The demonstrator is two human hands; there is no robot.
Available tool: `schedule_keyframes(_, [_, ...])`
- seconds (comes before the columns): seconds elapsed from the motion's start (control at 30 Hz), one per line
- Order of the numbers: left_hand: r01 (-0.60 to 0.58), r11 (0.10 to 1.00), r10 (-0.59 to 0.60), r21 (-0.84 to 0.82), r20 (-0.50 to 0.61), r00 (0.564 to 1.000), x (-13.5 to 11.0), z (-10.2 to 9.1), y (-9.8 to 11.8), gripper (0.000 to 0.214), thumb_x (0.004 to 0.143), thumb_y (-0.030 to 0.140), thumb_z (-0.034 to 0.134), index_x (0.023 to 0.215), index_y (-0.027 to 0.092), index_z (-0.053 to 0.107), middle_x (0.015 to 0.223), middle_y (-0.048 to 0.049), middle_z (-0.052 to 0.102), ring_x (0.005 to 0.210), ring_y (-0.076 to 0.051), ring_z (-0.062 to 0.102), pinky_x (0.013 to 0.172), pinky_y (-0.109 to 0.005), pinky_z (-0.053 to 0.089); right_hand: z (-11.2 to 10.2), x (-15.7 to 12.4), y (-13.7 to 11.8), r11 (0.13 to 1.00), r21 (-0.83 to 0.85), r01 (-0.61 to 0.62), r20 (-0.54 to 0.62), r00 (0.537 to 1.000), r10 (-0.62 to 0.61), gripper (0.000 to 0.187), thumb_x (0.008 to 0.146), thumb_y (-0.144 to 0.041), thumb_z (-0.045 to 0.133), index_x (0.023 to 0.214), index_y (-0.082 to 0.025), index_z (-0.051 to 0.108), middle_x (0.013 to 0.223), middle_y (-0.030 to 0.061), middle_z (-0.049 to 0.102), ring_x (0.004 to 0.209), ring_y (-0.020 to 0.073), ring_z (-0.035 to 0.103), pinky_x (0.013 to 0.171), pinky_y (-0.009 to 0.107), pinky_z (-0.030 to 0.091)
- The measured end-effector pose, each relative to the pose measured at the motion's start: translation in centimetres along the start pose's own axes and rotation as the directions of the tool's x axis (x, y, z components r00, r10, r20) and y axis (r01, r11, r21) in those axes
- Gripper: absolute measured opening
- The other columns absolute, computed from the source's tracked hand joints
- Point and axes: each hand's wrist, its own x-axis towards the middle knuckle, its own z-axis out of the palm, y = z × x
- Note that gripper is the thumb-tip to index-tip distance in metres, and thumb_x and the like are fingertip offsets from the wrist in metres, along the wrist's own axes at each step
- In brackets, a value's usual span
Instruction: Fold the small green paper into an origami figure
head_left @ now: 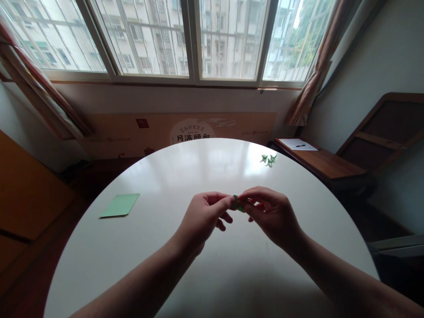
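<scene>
Over the middle of the white round table (159,176), a small folded piece of green paper (237,203) is pinched between both hands. My left hand (209,212) grips its left side with thumb and forefinger, the other fingers curled below. From the right, my right hand (268,210) pinches the opposite side between thumb and fingertips. Fingers cover much of the paper, so its exact folded shape is hidden. A stack of green square paper (119,206) lies flat to the left. Several small folded green paper pieces (269,159) sit together near the far right edge.
Past the table's right edge stands a wooden side table or chair (334,161) bearing a white sheet (294,144) and a pen (300,145). A printed board (122,132) leans below the window (228,39). Curtains (306,97) hang at both sides.
</scene>
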Motion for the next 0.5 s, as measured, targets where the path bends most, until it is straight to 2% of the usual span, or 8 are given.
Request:
schedule_keyframes(0.2, [0.071, 0.995, -0.069, -0.072, 0.026, 0.997, 0.16, -0.29, 0.07, 0.022, 0.075, 0.035, 0.078, 0.077, 0.013, 0.076, 0.08, -0.0092, 0.073, 0.055, -0.011, 0.058, 0.045, -0.02, 0.041, -0.6, 0.23, -0.13, 0.991, -0.1, 0.088, 0.034, 0.996, -0.085, 0.014, 0.084, -0.024, 0.074, 0.098, -0.024, 0.073, 0.088, 0.0042, 0.073, 0.069, 0.017, 0.067, 0.051, 0.028, 0.058])
schedule_keyframes(0.33, [0.083, 0.994, -0.08, -0.077, 0.036, 0.996, 0.31, -0.44, -0.03, 0.023, 0.074, 0.035, 0.078, 0.079, 0.013, 0.076, 0.082, -0.01, 0.074, 0.055, -0.011, 0.058, 0.046, -0.021, 0.04, -0.87, 0.42, -0.21, 0.979, -0.146, 0.145, 0.056, 0.989, -0.138, 0.007, 0.088, -0.022, 0.07, 0.092, -0.023, 0.075, 0.086, 0.0043, 0.074, 0.07, 0.0179, 0.068, 0.052, 0.028, 0.057])
schedule_keyframes(0.5, [0.076, 0.995, -0.074, -0.063, 0.022, 0.997, 0.25, -0.33, -0.02, 0.024, 0.073, 0.035, 0.078, 0.079, 0.012, 0.076, 0.081, -0.0104, 0.074, 0.054, -0.011, 0.058, 0.045, -0.021, 0.04, -0.97, 0.42, -0.53, 0.967, -0.163, 0.194, 0.081, 0.98, -0.183, 0.009, 0.091, -0.021, 0.068, 0.094, -0.023, 0.076, 0.086, 0.0047, 0.073, 0.07, 0.0169, 0.068, 0.053, 0.027, 0.057])
